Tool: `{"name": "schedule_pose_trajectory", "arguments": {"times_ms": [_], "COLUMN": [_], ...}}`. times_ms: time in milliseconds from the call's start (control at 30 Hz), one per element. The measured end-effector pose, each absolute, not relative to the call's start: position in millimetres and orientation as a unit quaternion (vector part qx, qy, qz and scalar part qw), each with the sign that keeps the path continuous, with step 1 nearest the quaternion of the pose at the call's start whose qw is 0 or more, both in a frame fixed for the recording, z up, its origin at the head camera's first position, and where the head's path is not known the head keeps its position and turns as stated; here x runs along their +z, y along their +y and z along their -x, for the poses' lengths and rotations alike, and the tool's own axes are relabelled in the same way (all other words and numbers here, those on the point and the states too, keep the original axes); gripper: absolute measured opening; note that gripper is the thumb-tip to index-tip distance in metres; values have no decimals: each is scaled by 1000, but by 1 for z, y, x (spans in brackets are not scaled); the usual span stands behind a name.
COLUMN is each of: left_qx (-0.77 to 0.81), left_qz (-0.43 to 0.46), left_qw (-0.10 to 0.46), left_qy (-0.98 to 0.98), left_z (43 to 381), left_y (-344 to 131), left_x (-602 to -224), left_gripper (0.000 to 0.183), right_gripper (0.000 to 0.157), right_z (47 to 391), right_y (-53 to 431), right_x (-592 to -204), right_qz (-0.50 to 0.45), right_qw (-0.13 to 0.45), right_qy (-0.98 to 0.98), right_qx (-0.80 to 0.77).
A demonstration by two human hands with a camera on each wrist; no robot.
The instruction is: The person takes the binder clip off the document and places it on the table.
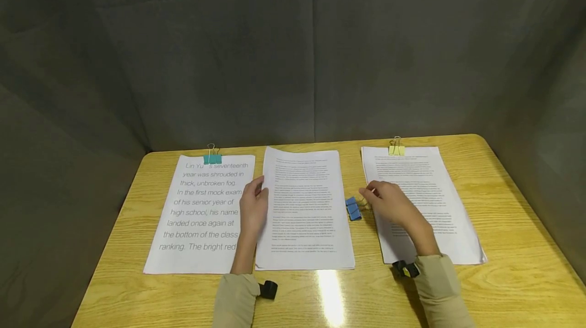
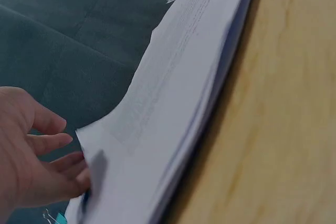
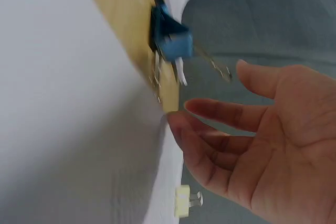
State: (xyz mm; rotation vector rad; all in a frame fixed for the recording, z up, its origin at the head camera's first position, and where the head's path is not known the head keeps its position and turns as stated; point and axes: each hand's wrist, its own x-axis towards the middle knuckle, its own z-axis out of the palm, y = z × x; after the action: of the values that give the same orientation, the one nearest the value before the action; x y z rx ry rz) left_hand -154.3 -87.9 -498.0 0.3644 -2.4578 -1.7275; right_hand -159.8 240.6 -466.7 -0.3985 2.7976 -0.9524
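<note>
A middle stack of printed paper [image 1: 304,211] lies on the table, with no clip visible on it. My left hand [image 1: 253,208] is at its left edge, fingers loosely bent; in the left wrist view the fingertips are close to the paper's corner, and whether they touch it I cannot tell. A blue binder clip [image 1: 353,209] lies just right of that stack, its wire handles spread toward my right hand [image 1: 394,203]. In the right wrist view the thumb and fingers stand apart, with a gap between them and the blue clip [image 3: 176,45].
To the left lies a large-print stack [image 1: 201,216] with a teal binder clip [image 1: 212,159] on its top edge. Partly under my right hand is another stack [image 1: 453,236], with a yellow binder clip [image 1: 396,150] at its top. A dark cloth [image 1: 229,73] hangs behind the wooden table [image 1: 517,246].
</note>
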Motion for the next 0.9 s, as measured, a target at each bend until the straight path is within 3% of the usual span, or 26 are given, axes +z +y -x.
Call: {"name": "schedule_pose_trajectory", "arguments": {"times_ms": [167, 433, 900], "left_qx": [-550, -525, -506], "left_qz": [-90, -22, 98], "left_qw": [84, 116, 90], "left_qy": [-826, -843, -852], "left_z": [150, 137, 119], "left_y": [-77, -45, 46], "left_x": [-488, -471, -458], "left_gripper": [41, 38, 36], "right_gripper": [37, 49, 61], "right_z": [160, 157, 149], "right_y": [266, 307, 358], "right_x": [-460, -451, -455], "right_qz": [101, 30, -52], "right_qw": [29, 48, 42], "right_qy": [944, 949, 950], "right_qx": [-313, -311, -306]}}
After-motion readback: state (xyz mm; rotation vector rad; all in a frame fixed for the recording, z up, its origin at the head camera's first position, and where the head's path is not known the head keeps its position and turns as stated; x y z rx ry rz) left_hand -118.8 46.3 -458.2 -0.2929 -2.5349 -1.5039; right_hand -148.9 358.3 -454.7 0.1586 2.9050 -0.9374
